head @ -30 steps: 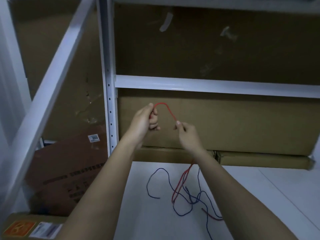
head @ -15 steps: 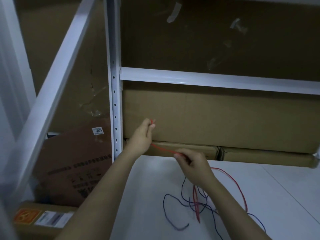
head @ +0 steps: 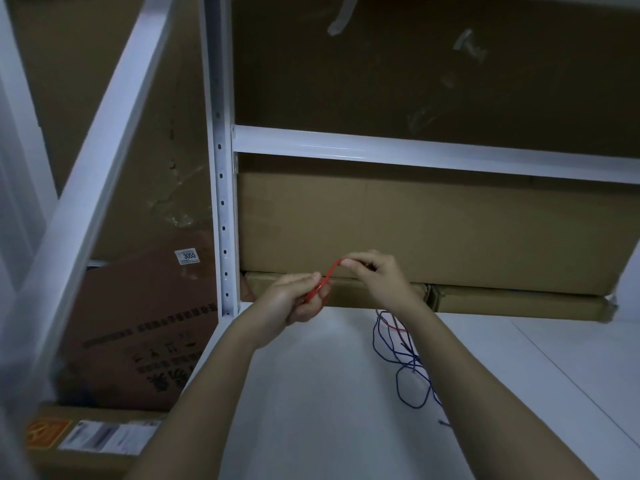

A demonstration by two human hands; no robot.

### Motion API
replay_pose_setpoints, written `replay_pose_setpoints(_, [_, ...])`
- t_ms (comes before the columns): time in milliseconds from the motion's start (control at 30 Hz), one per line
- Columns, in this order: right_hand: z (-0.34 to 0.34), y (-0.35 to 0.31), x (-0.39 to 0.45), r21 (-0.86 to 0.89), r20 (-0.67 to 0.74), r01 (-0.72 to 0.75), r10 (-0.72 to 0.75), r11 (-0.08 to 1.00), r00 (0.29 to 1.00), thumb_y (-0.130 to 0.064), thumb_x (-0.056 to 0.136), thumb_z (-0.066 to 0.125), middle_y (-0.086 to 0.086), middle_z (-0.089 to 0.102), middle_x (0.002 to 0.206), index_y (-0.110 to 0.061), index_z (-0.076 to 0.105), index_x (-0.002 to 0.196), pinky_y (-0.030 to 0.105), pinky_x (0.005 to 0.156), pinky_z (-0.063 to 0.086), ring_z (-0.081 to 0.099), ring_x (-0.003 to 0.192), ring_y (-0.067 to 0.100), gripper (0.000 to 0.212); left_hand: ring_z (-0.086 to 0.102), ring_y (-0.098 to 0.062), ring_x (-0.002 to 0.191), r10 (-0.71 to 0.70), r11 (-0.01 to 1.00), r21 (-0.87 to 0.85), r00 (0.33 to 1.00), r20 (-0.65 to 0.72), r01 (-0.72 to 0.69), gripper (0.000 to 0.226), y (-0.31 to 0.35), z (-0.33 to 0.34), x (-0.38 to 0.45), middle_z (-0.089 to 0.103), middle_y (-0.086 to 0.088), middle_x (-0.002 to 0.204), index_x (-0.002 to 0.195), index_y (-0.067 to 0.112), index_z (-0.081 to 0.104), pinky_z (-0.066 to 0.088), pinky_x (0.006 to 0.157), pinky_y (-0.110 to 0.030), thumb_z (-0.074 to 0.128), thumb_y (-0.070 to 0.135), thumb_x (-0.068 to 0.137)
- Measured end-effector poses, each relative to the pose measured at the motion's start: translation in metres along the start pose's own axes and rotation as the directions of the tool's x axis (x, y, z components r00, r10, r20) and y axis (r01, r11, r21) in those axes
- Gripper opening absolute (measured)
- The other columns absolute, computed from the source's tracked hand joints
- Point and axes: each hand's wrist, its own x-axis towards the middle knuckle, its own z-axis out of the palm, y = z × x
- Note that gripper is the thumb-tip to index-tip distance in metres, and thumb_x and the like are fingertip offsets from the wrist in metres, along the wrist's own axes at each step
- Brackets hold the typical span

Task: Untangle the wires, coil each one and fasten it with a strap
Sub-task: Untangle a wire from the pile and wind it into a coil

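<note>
Pinching red wire [head: 331,271] between left hand [head: 298,299] and right hand [head: 375,275], fingers clamped, above white shelf [head: 311,393]. Blue wires [head: 405,368] lie tangled near the right forearm; boxes [head: 415,233] behind, upright post [head: 221,202] left.

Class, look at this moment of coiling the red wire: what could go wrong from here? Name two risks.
1. The red wire trails under the right hand into the loose blue wire on the white shelf; pulling it in may drag the blue one along or tighten a snag.
2. The left hand pinches only a small loop, which could spring open. No strap is visible.
</note>
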Motion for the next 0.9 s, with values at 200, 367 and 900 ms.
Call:
replay_pose_setpoints(200, [0.028, 0.011, -0.03, 0.035, 0.187, -0.085, 0.077, 0.996, 0.979, -0.019, 0.1, 0.049, -0.005, 0.061, 0.066, -0.026, 0.065, 0.076, 0.024, 0.061, 0.042, 0.051, 0.059, 0.002, 0.03, 0.029, -0.005, 0.042, 0.075, 0.955, -0.283, 0.995, -0.071, -0.092, 0.032, -0.008, 0.006, 0.001, 0.036, 0.006, 0.047, 0.079, 0.001, 0.051, 0.029, 0.045, -0.015, 0.038, 0.023, 0.097])
replay_pose_setpoints(367, [0.039, 0.033, -0.066, -0.083, 0.316, -0.203, 0.219, 0.976, 0.923, -0.02, 0.102, 0.044, -0.003, 0.061, 0.063, -0.02, 0.063, 0.105, 0.021, 0.061, 0.045, 0.056, 0.059, 0.007, 0.019, 0.069, -0.011, 0.068, 0.081, 0.851, -0.465, 0.937, -0.341, -0.243, 0.026, -0.017, 0.005, 0.017, 0.074, -0.009, 0.086, 0.089, 0.006, 0.047, 0.053, 0.062, -0.017, 0.028, 0.013, 0.105])
replay_pose_setpoints(900, [0.009, 0.055, -0.089, -0.203, 0.206, -0.184, 0.226, 0.962, 0.952, -0.026, 0.094, 0.059, 0.004, 0.065, 0.075, -0.028, 0.069, 0.088, 0.017, 0.065, 0.045, 0.056, 0.066, 0.005, 0.011, 0.046, -0.013, 0.064, -0.121, 0.577, 0.807, 0.99, -0.07, 0.128, 0.033, -0.083, 0.016, 0.023, 0.046, 0.006, 0.066, 0.071, 0.023, 0.043, 0.033, 0.059, -0.025, 0.033, 0.026, 0.103])
